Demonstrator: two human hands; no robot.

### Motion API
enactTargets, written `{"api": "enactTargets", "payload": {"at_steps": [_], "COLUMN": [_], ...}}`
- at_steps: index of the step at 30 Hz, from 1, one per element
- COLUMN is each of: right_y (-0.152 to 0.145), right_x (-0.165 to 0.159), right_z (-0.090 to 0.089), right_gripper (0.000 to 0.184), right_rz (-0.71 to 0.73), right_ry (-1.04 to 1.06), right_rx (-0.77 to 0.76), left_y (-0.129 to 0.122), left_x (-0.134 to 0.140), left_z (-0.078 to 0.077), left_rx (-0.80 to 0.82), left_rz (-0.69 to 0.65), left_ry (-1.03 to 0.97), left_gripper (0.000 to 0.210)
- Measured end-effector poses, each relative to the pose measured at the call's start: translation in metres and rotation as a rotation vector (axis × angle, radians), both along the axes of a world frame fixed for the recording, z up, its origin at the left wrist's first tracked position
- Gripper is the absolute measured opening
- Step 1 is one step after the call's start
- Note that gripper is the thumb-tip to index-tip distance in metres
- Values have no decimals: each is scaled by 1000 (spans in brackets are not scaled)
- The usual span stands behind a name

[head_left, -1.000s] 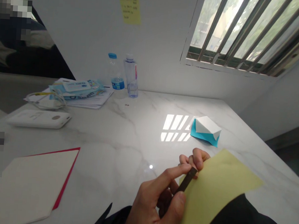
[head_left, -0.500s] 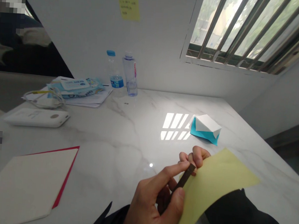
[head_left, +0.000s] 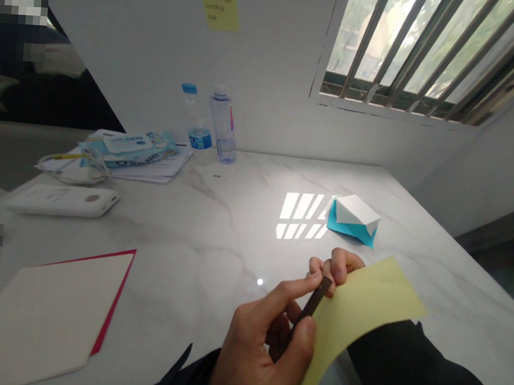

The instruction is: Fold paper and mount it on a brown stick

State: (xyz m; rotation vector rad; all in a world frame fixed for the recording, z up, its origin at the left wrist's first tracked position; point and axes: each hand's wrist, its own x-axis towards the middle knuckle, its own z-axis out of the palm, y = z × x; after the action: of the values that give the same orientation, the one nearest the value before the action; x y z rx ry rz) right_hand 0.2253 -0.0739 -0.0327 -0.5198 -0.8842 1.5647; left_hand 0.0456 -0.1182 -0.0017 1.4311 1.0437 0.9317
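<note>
My left hand (head_left: 261,338) is closed around a flat dark brown bar (head_left: 313,306), index finger stretched along it and thumb against its side. The bar lies at the left edge of a yellow sheet of paper (head_left: 363,303), which curves down toward me. At the sheet's upper left edge my right hand (head_left: 342,264) pinches the paper, its fingers curled near the bar's far tip. Most of the right hand is hidden behind the sheet. Beyond the hands, a folded blue and white paper piece (head_left: 355,219) stands on the table.
On the marble-patterned table (head_left: 215,306), cream sheets over a red one (head_left: 53,313) lie at left. Behind them are a white power bank (head_left: 60,201), a cable (head_left: 73,169), a wipes pack (head_left: 131,147) and two bottles (head_left: 224,126). A barred window (head_left: 400,56) is at upper right.
The yellow sheet's free right corner has swung slightly left and bends more. Both hands keep their grip and have barely shifted.
</note>
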Motion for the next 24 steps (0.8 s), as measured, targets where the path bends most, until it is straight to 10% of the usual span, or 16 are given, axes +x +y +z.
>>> {"api": "enactTargets", "payload": {"at_steps": [24], "right_y": [-1], "right_x": [6], "right_z": [-14], "right_gripper": [39], "right_rz": [61], "right_ry": [59], "right_rx": [83], "left_y": [0], "left_x": [1], "left_z": [9], "left_rx": [-16], "left_rz": [-37], "left_ry": [-51], "left_gripper": [37]}}
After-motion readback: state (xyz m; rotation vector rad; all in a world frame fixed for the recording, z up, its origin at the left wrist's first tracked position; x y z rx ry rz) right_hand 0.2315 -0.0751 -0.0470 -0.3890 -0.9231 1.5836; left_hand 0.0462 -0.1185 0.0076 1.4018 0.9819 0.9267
